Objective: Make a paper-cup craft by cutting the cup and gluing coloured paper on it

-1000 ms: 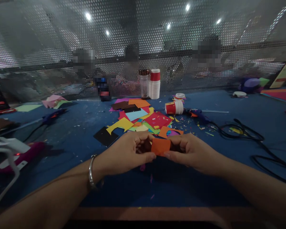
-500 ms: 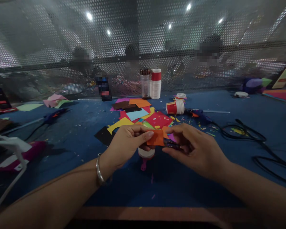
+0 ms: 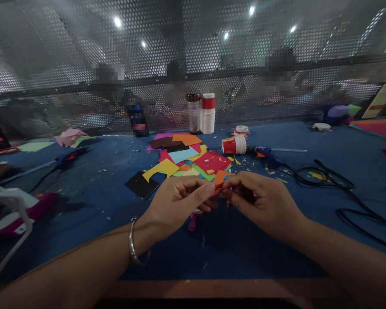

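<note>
My left hand (image 3: 183, 199), with a silver bangle at the wrist, pinches a small orange paper piece (image 3: 218, 189) between thumb and fingers. My right hand (image 3: 260, 197) is closed at the other end of that piece, its fingertips against the paper. Whatever else lies inside the right fingers is hidden. Behind the hands spreads a pile of coloured paper, with a red sheet (image 3: 212, 162), a yellow cut sheet (image 3: 162, 167) and a black sheet (image 3: 141, 184). Below my left fingers, a pink paper shape (image 3: 192, 223) shows beside a mostly hidden white-topped object.
A clear jar (image 3: 194, 115) and a stack of paper cups (image 3: 208, 116) stand at the back. A red-and-white cup (image 3: 233, 145) lies near a glue gun (image 3: 266, 155) with black cable (image 3: 328, 180). Another glue gun (image 3: 67, 158) and a white cable (image 3: 25, 210) are left.
The orange piece has turned from facing the camera to nearly edge-on. My right fingers have closed in on it, and the dark tool in them is no longer visible. The view has shifted slightly.
</note>
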Motion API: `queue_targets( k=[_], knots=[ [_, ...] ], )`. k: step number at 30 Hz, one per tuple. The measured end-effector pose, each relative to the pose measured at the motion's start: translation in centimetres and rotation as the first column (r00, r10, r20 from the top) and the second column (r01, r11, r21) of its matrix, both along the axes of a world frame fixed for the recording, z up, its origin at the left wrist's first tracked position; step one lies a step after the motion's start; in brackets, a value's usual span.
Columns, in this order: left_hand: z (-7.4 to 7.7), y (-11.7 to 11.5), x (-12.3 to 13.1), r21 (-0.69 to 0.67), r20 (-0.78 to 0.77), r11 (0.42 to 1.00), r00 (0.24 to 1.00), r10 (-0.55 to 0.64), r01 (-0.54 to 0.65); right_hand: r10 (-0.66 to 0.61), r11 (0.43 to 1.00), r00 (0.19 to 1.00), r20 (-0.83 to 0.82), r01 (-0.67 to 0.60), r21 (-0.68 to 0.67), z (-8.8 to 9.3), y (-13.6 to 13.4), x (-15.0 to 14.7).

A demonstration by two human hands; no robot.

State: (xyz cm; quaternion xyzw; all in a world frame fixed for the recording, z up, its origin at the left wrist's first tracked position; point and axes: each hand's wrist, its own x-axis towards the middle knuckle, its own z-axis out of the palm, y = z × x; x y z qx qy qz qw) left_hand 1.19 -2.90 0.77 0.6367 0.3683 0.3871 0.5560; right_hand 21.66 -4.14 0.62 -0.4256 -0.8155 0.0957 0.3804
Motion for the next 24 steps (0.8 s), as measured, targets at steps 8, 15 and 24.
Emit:
queue_targets(
  k=[8,15,24],
  knots=[
    [-0.91,-0.25,0.12,0.162,-0.095,0.985,0.992,0.081,-0.065,-0.015,0.989,0.998,-0.068,0.005,-0.146,-0.10,0.06,-0.10],
    [-0.72,-0.09,0.12,0.112,-0.059,0.989,0.993,0.101,-0.094,-0.026,0.983,0.991,-0.132,0.001,-0.185,0.17,0.04,-0.20],
    [-0.60,-0.08,0.08,0.166,-0.072,0.981,0.991,0.109,-0.096,-0.032,0.924,0.976,-0.215,-0.053,-0.379,-0.21,0.32,-0.08]
  ],
)
